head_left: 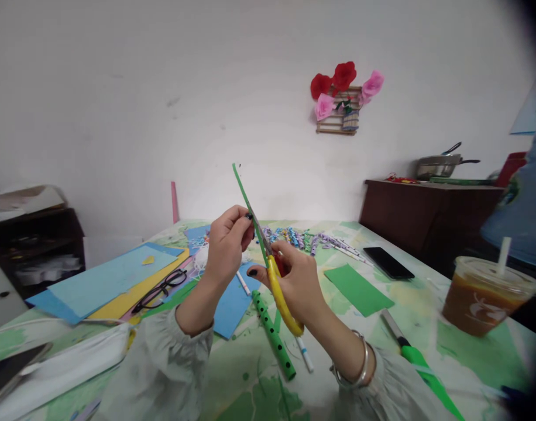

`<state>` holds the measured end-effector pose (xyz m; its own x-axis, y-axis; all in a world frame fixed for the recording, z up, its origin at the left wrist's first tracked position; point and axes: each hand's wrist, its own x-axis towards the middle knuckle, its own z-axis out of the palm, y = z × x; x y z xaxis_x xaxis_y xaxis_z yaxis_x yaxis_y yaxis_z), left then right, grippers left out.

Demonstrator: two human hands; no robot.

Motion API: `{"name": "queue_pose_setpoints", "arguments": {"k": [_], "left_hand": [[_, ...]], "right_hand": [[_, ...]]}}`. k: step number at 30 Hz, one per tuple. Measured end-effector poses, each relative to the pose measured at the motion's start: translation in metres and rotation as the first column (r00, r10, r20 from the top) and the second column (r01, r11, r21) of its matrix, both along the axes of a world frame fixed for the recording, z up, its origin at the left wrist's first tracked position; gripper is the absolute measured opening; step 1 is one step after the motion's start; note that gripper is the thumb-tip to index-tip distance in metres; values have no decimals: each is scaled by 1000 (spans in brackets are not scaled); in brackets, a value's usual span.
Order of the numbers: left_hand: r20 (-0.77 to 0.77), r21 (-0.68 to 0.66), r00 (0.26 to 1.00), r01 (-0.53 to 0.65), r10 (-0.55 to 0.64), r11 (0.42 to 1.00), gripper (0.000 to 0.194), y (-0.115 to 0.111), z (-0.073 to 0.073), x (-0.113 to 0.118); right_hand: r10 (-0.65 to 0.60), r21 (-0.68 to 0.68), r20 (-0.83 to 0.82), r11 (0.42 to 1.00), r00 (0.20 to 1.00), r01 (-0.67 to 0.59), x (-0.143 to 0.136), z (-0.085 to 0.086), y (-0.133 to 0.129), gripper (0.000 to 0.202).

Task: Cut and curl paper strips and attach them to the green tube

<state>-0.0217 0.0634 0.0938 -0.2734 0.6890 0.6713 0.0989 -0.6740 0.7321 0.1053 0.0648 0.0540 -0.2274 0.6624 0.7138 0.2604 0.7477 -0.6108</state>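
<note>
My right hand (296,278) is closed around the yellow handles of a pair of scissors (282,298), whose blades point up and away from me. A narrow green paper strip (240,186) runs along the blades, and my left hand (230,240) pinches it between thumb and fingers. The strip's upper end sticks out above that hand. Below both hands, a green paper tube with black dots (274,336) lies on the table. Beside the tube are a white marker (305,354) and a blue paper sheet (233,307).
Glasses (160,290) rest on stacked coloured paper (105,280) at left. Curled paper pieces (294,237) lie at the back. Toward the right are a green paper rectangle (359,288), a black phone (388,263), a green-handled knife (426,371) and a drink cup (487,298).
</note>
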Motion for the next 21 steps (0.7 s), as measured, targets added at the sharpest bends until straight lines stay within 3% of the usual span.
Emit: {"name": "queue_pose_setpoints", "arguments": {"k": [21], "left_hand": [[82,-6,996,49,-48,999,17,2,-1,-1]], "right_hand": [[-50,39,-28,998,998,51,-3,-5,1,23]]}}
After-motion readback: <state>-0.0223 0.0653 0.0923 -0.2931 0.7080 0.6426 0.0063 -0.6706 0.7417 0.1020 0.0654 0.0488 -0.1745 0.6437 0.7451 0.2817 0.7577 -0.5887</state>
